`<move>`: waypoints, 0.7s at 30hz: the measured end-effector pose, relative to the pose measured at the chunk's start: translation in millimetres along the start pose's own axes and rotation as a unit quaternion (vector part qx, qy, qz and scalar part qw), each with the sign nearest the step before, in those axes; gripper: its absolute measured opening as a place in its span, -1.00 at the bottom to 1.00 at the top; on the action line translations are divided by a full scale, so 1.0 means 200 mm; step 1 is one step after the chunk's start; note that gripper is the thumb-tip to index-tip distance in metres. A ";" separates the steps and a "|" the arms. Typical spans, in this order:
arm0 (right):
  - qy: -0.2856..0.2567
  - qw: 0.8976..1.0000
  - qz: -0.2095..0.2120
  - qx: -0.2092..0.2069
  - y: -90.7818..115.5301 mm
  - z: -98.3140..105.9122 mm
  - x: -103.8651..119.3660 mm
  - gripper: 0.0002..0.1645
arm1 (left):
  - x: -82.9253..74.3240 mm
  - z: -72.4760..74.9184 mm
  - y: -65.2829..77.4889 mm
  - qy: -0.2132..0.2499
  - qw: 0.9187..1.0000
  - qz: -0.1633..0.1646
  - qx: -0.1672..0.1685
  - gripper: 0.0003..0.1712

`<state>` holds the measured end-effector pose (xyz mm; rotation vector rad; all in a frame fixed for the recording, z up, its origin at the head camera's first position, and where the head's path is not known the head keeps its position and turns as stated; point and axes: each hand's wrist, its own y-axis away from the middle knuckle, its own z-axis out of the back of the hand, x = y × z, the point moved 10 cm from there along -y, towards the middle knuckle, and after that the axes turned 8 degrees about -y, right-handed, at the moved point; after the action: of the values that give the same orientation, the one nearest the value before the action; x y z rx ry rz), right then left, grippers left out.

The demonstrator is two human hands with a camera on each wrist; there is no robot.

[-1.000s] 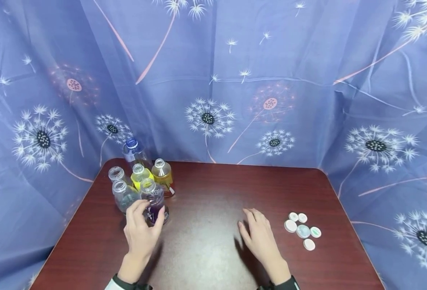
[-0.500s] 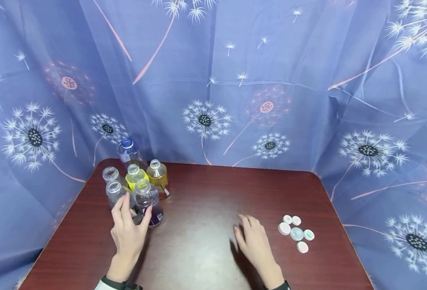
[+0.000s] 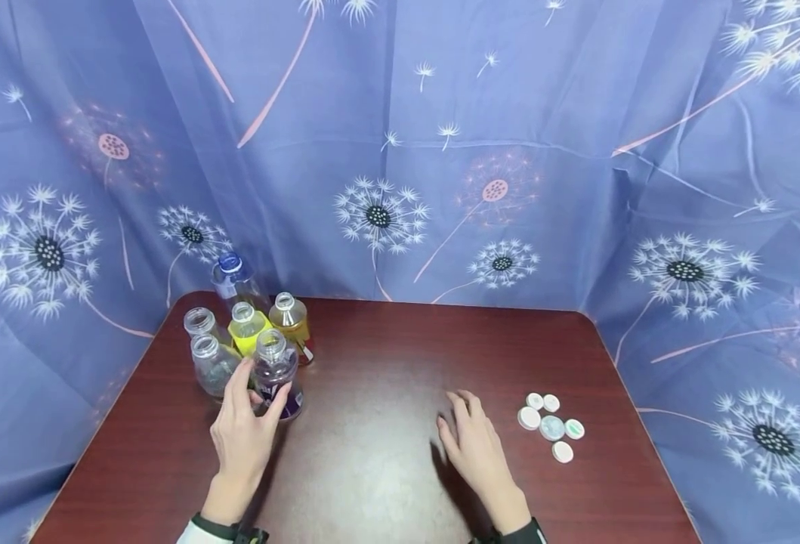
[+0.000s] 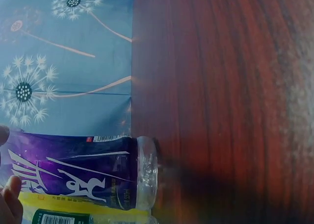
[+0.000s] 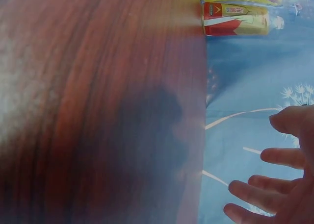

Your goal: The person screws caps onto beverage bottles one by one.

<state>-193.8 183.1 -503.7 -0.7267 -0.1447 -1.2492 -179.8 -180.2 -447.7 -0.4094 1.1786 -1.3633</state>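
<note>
In the head view, my left hand (image 3: 245, 431) grips an uncapped clear bottle with a purple label (image 3: 280, 374), thumb on its near right side and fingers at its left. The left wrist view shows the purple label (image 4: 83, 167) up close, with fingertips at the frame's left edge. Several other uncapped bottles stand just behind: two clear ones, one with a yellow label (image 3: 248, 338), one with a red and yellow label (image 3: 291, 321), and a taller one with a blue neck (image 3: 230, 263). My right hand (image 3: 474, 446) hovers over the table with relaxed fingers, holding nothing.
Several round caps, mostly white (image 3: 529, 418), lie on the right part of the dark red wooden table (image 3: 379, 363), to the right of my right hand. A blue curtain with dandelion prints (image 3: 433, 159) hangs behind the table and at its sides.
My left hand has come round the purple-labelled bottle, which has shifted slightly right, away from the others. The right hand stays nearly still; the head view has turned a little.
</note>
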 end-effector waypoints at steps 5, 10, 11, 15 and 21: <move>-0.002 1.000 -0.004 -0.001 0.00 0.00 -0.01 -0.48 | 0.02 -0.04 0.00 0.008 0.999 0.021 0.026 -0.02; -0.005 1.000 -0.006 0.004 0.00 0.00 -0.02 -0.47 | 0.01 -0.05 0.01 0.013 0.999 0.029 0.029 0.03; -0.006 1.000 -0.006 0.005 0.00 0.00 -0.02 -0.47 | 0.01 -0.05 0.01 0.014 0.999 0.029 0.030 0.03; -0.005 1.000 -0.006 0.005 0.00 0.00 -0.02 -0.47 | -0.02 -0.06 0.01 0.026 0.999 0.022 0.031 0.02; 0.002 1.000 0.004 -0.007 0.00 0.02 -0.03 -0.48 | -0.05 -0.13 0.03 0.081 0.995 0.012 0.059 -0.05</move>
<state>-195.0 190.1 -504.6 -0.7360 -0.1308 -1.2456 -196.3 -159.7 -458.8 -0.2030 1.2244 -1.4591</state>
